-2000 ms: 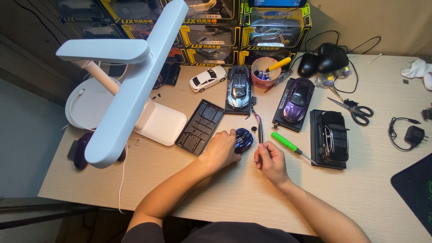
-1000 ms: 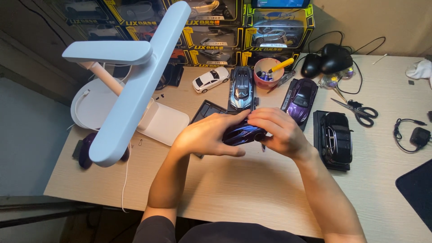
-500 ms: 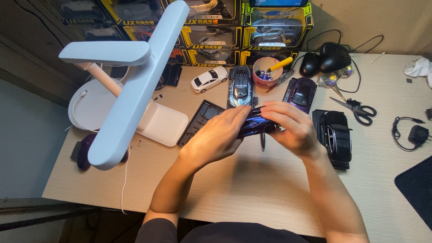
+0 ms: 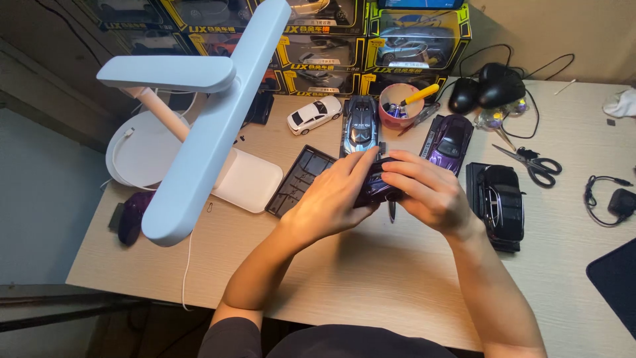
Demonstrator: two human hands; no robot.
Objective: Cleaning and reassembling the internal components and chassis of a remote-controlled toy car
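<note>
Toy car [image 4: 372,187], dark purple, sits gripped between my left hand [image 4: 331,199] and right hand [image 4: 427,192] above the desk [image 4: 371,278], near a black tray [image 4: 298,180].

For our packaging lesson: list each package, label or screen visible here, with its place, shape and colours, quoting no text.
Boxed model cars: stacked along the desk's far edge, rectangular black boxes with yellow trim and clear windows.
Rightmost box: same stack, green-yellow trim, a silver-blue car inside.
No screens or separate signs visible.
</note>
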